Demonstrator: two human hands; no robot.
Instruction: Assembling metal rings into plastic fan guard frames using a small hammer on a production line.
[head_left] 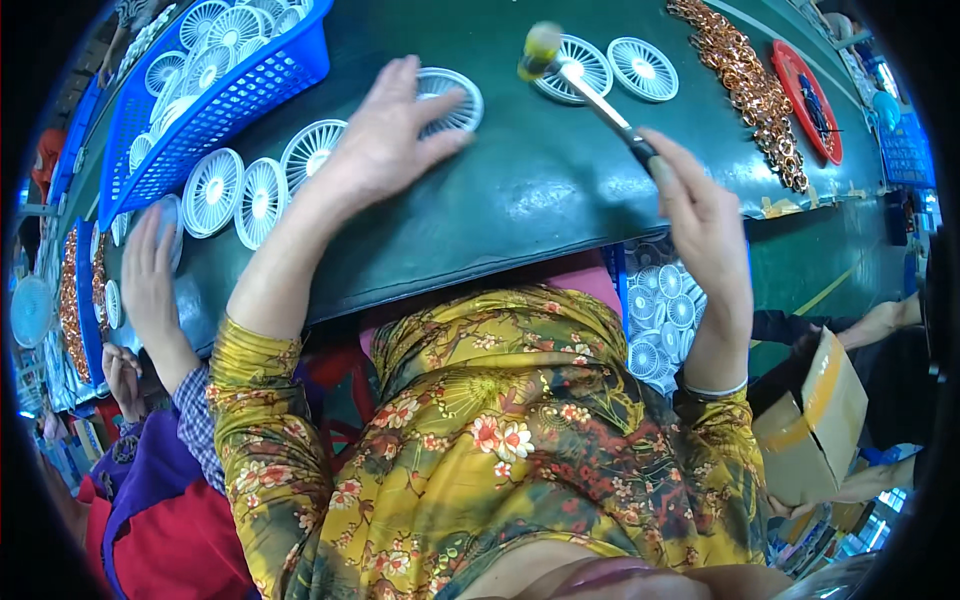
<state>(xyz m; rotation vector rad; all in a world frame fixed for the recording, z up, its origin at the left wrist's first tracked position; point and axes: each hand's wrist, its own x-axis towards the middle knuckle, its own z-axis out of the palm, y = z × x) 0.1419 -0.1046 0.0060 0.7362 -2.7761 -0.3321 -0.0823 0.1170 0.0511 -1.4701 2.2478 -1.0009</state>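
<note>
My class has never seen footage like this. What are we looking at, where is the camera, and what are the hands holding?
No robot here: a person works bare-handed. This picture comes from a wide fisheye camera on the person's head, looking down, so straight edges bend. On the dark green table lie white spoked discs, a blue basket of more, a heap of copper-coloured rings and a red tray. The right hand grips a yellow-headed mallet; the left hand is spread over one disc. A co-worker's hand shows at left.

The head view (fisheye) looks down, close.
</note>
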